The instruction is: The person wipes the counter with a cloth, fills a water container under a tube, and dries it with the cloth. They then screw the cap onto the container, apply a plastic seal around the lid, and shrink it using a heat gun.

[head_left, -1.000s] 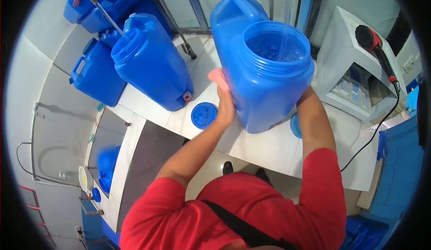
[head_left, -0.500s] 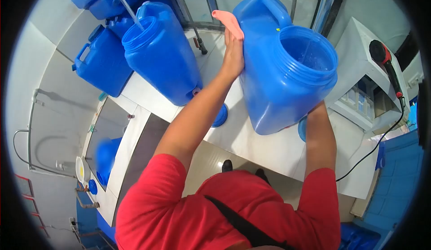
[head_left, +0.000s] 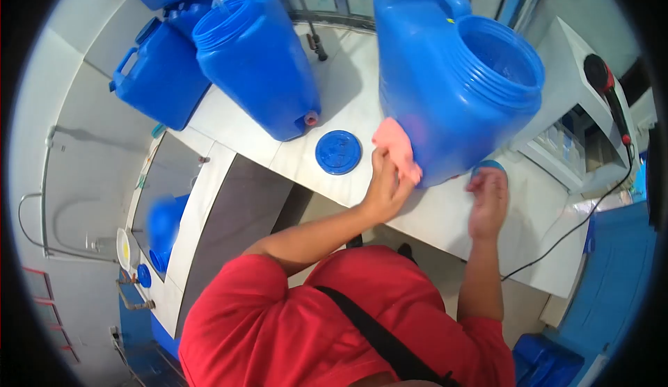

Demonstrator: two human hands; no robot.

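Observation:
My left hand (head_left: 388, 191) is closed on a pink cloth (head_left: 396, 149), which touches the lower side of a large blue water jug (head_left: 435, 102). The jug stands on the counter with its wide threaded mouth uncapped. In front of its lower right side is my right hand (head_left: 489, 203), fingers loosely curled and thumb apart, with nothing visible in it. A blue lid (head_left: 492, 165) lies just beyond those fingertips, partly hidden; I cannot tell whether they touch it. Left of the cloth, another round blue lid (head_left: 338, 152) rests flat on the counter.
A second uncapped blue jug (head_left: 257, 60) stands at the left with a pipe over its mouth. More blue jugs (head_left: 163, 81) are behind it. At the right are a white cabinet (head_left: 557, 123) and a black-and-red heat gun (head_left: 602, 84) with its cord (head_left: 570, 241) trailing across the counter.
My left hand has moved down the jug's side with the pink cloth. My right hand has come out from beneath the jug's right side. The jug now sits farther back, and the left lid is fully visible.

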